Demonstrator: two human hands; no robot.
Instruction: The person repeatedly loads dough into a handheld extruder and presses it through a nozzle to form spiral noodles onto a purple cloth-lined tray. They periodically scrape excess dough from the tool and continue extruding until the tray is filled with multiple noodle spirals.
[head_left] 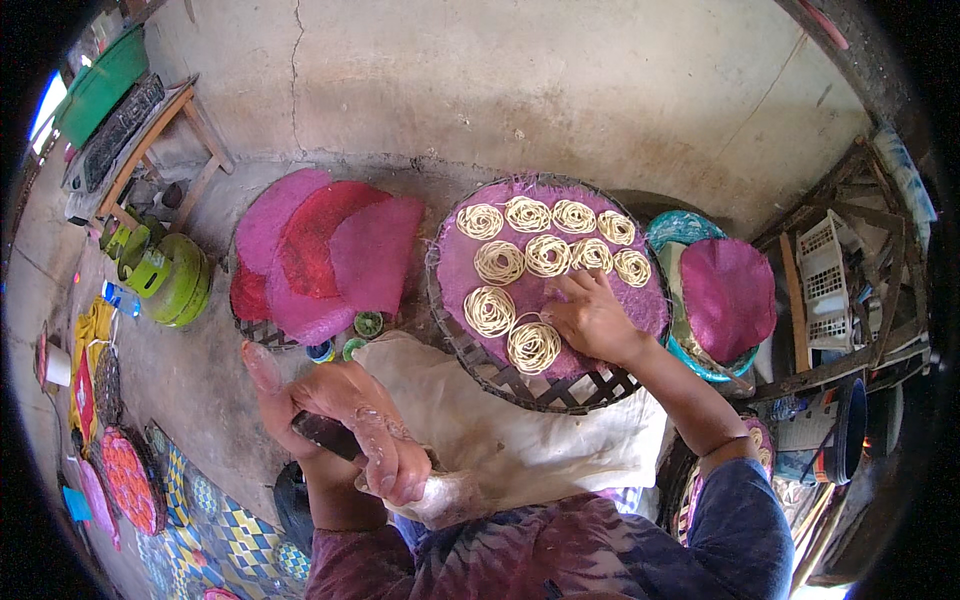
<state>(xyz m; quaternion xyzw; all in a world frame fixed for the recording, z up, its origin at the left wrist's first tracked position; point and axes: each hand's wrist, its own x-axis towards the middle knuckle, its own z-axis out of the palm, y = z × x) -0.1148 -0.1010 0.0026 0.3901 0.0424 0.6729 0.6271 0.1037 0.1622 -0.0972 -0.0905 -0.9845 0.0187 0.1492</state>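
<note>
My left hand (375, 420) is curled around a small dark rectangular object (328, 434), its kind unclear, with one whitish-dusted finger sticking out. A pale, powdery mass (455, 500) shows just under that hand; whether the hand touches it I cannot tell. My right hand (590, 318) reaches over a round woven tray (610, 392) lined with purple mesh cloth (635, 298). Its fingers are stretched and bent downward onto the cloth, between a noodle coil (592, 255) and a nearer noodle coil (534, 348) with a loose strand. Several similar pale coils lie in rows on the cloth.
Pink and red cloths (330, 240) cover another woven tray at left. Green gas cylinders (172, 280) stand beside a wooden bench (165, 130). At right are a turquoise basin (672, 228) with a purple cloth (728, 300) and a wooden rack (800, 300). Pale fabric (560, 440) covers my lap.
</note>
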